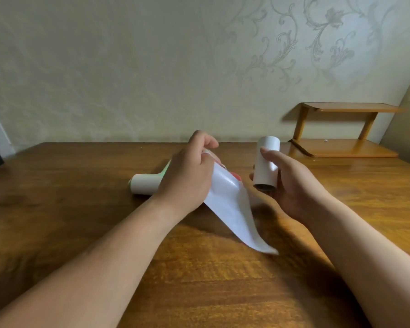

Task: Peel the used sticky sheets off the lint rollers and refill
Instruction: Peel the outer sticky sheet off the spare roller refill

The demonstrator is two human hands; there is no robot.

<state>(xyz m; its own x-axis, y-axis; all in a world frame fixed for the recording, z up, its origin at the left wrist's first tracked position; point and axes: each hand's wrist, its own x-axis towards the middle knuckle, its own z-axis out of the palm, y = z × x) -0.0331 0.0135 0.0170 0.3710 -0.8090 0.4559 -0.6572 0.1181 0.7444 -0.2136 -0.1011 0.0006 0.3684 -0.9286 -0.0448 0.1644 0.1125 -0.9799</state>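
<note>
While the left hand (187, 172) hovers above the brown wooden table (81, 233), back toward the camera and forearm reaching in from the lower left, its curled fingers pinch the top edge of a long, glossy white sticky sheet (230, 209). That sheet trails down and rightward to a blurred end near the tabletop. The right hand (291, 185), palm turned leftward, holds a white cylindrical refill roll (266, 162) off the table, thumb across its front and fingers wrapped behind. The roll stands almost upright, its dark hollow core facing down. Whether sheet and roll are joined cannot be told. Behind the left wrist, a white lint roller with a pale green handle (142, 184) lies on its side on the table. A small orange-brown wooden shelf (341, 129) sits at the far right corner.
</note>
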